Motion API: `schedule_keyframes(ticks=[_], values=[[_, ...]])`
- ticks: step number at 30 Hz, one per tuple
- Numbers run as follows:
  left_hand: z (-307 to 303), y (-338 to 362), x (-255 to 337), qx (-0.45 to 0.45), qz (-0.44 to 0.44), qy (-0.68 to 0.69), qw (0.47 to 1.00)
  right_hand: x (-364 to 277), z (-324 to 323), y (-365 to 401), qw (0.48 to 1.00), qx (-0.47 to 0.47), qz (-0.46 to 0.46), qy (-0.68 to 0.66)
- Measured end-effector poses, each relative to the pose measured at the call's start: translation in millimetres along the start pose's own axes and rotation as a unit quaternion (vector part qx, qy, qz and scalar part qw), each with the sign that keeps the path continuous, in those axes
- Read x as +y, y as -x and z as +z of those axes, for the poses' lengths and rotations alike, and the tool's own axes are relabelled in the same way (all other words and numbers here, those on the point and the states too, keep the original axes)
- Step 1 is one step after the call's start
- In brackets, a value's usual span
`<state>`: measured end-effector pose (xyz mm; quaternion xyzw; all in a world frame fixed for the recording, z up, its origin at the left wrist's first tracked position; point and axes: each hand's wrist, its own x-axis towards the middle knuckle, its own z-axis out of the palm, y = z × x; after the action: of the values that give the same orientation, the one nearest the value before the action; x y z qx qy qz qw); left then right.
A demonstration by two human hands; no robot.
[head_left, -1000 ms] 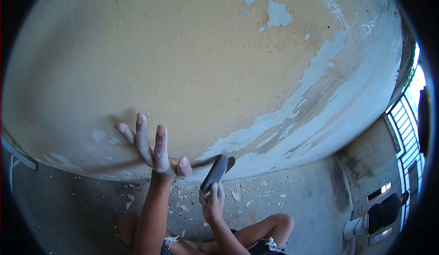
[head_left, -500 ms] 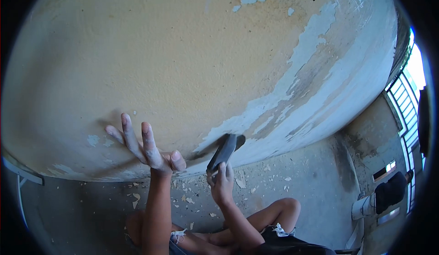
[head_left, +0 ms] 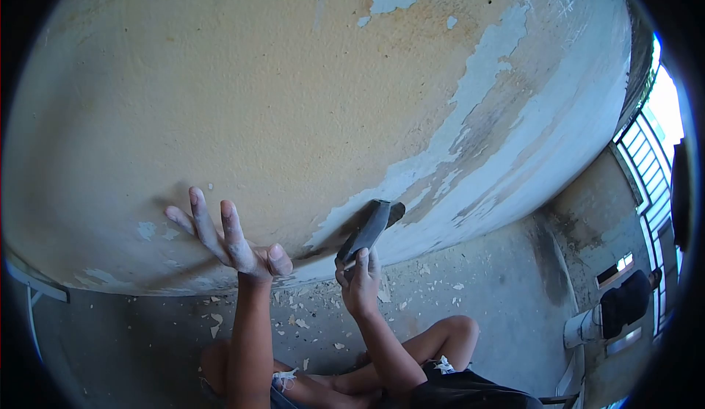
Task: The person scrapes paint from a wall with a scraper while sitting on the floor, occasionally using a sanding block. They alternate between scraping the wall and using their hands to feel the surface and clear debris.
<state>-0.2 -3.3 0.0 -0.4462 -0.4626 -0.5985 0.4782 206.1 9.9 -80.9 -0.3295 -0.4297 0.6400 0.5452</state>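
Across most of the view is a beige painted wall [head_left: 220, 100], flaked to pale blue-grey in patches and a long streak at right. My right hand [head_left: 361, 284] has its fingers wrapped round the lower end of a dark grey scraper [head_left: 369, 227], long and flat. The scraper's upper end is at the wall by the lower end of the pale streak, its shadow beside it. My left hand [head_left: 246, 251], dusty with white powder, is open with fingers spread, close to the wall's lower left part. It holds nothing.
Paint flakes [head_left: 301, 322] litter the grey floor [head_left: 470, 277] along the wall's foot. My bent legs [head_left: 433, 339] are below my hands. Far right, a person in dark clothes [head_left: 626, 306] is near a barred window [head_left: 650, 159]. A pale metal frame [head_left: 37, 283] stands at far left.
The scraper and my right hand have moved a little up and right along the wall. My left hand keeps its spread pose. The whole view has shifted slightly.
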Motion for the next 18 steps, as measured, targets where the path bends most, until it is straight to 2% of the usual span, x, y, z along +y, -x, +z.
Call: schedule_keyframes(ticks=[5,7,13,15,17,18], values=[[-1.3,-5.6,-0.1,-0.003,0.005,-0.002,1.000,53.8,-23.3,42.3,0.994,-0.003,0.107,0.012],[-3.1,-6.7,1.7,-0.005,0.002,-0.009,1.000,47.8,-20.3,45.4,0.994,0.020,0.106,0.025],[-0.3,-6.9,4.0,0.004,0.008,-0.002,1.000,-29.1,5.4,-13.3,0.998,0.022,-0.029,-0.042],[-2.0,-6.9,4.9,-0.010,-0.003,-0.004,1.000,-14.3,-2.4,2.8,0.999,0.006,0.018,-0.048],[-2.1,-6.3,3.8,-0.004,0.005,-0.012,1.000,44.7,-26.4,26.3,0.996,0.036,0.058,0.064],[-2.7,-6.4,3.8,-0.004,0.001,-0.013,1.000,48.2,-25.5,34.0,0.996,0.025,0.056,0.062]])
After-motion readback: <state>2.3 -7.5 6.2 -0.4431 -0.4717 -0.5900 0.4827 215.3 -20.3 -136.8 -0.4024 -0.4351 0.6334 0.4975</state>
